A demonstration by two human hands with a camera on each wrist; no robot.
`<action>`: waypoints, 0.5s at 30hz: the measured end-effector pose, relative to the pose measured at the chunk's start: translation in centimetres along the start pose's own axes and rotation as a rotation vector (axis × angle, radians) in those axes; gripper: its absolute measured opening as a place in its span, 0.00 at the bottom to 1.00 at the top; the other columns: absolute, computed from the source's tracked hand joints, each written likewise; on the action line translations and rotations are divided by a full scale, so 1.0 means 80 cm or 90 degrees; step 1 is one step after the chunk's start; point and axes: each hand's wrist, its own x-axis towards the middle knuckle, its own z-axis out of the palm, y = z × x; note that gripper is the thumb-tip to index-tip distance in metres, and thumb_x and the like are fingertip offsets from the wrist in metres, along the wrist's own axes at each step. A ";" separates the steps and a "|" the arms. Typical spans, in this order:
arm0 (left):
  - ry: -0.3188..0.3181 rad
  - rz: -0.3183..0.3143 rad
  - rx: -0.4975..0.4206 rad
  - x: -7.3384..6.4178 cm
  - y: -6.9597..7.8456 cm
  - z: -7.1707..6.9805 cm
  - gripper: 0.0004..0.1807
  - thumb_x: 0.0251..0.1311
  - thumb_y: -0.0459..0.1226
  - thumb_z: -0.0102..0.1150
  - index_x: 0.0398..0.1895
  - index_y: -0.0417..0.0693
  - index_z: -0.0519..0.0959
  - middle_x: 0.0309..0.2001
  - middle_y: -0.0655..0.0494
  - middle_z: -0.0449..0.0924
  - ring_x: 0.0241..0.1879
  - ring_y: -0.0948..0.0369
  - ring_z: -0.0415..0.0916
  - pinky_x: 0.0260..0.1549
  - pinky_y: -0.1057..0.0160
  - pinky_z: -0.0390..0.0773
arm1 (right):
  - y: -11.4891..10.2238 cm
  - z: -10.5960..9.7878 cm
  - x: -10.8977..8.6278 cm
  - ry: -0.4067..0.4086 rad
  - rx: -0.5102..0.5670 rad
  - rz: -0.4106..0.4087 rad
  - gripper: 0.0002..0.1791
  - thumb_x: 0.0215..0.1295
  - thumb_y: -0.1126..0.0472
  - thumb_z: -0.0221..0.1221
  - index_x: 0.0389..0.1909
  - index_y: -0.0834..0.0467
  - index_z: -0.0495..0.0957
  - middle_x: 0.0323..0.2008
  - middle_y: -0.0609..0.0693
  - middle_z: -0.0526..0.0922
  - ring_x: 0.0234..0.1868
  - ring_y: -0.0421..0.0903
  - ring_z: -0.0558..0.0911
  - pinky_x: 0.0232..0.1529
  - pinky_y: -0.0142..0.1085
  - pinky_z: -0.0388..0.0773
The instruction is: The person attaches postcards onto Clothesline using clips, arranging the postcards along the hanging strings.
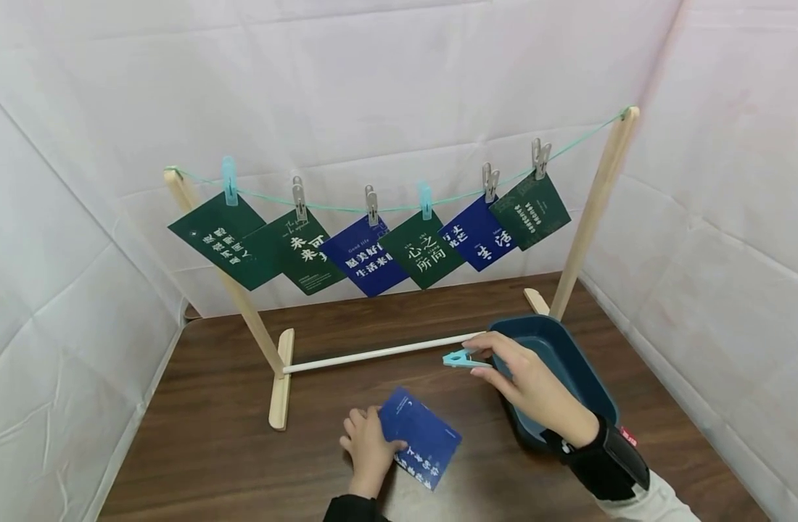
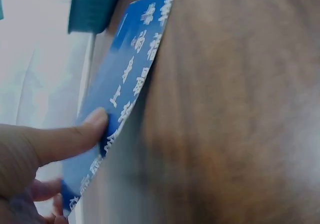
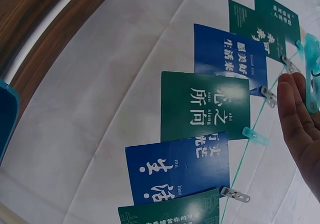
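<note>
A blue card with white lettering (image 1: 424, 435) is pinched at its left edge by my left hand (image 1: 368, 444), just above the table. In the left wrist view the thumb lies on the printed face of the card (image 2: 117, 79), with other fingers behind it. My right hand (image 1: 526, 377) holds a light blue clothespin (image 1: 463, 359) between thumb and fingers, over the near-left rim of a dark blue basin. Part of that clothespin (image 3: 313, 74) shows at the edge of the right wrist view.
Green and blue cards (image 1: 421, 249) hang from a green string (image 1: 336, 209) by grey and light blue clothespins. Wooden posts (image 1: 591, 217) hold the string, with a white rod (image 1: 382, 353) low between them. The basin (image 1: 572, 362) stands at the right on a brown table (image 1: 196, 435).
</note>
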 end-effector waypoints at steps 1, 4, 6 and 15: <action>0.007 0.007 -0.021 0.003 0.001 -0.003 0.35 0.27 0.35 0.80 0.46 0.40 0.76 0.40 0.43 0.65 0.41 0.49 0.59 0.36 0.49 0.60 | 0.000 0.000 0.000 0.001 0.003 0.001 0.16 0.61 0.67 0.60 0.50 0.61 0.72 0.43 0.51 0.78 0.36 0.37 0.77 0.35 0.30 0.78; 0.002 0.027 -0.099 0.011 0.003 -0.011 0.30 0.40 0.31 0.74 0.50 0.44 0.73 0.42 0.43 0.62 0.42 0.48 0.61 0.39 0.48 0.67 | 0.000 -0.001 -0.002 -0.003 0.009 0.002 0.15 0.61 0.68 0.59 0.49 0.59 0.73 0.42 0.49 0.78 0.36 0.37 0.76 0.35 0.30 0.77; -0.015 0.041 -0.158 0.015 0.004 -0.016 0.29 0.48 0.28 0.68 0.54 0.46 0.69 0.45 0.42 0.62 0.43 0.46 0.66 0.38 0.48 0.72 | 0.000 0.000 -0.004 -0.006 0.023 0.004 0.15 0.61 0.69 0.59 0.48 0.58 0.73 0.42 0.47 0.77 0.37 0.36 0.75 0.36 0.28 0.77; 0.004 0.055 -0.441 0.038 0.022 -0.034 0.39 0.56 0.30 0.62 0.68 0.51 0.53 0.31 0.39 0.78 0.23 0.57 0.74 0.23 0.64 0.75 | -0.001 0.002 -0.004 0.008 0.055 0.002 0.16 0.60 0.72 0.58 0.48 0.56 0.73 0.42 0.45 0.74 0.36 0.35 0.74 0.37 0.27 0.76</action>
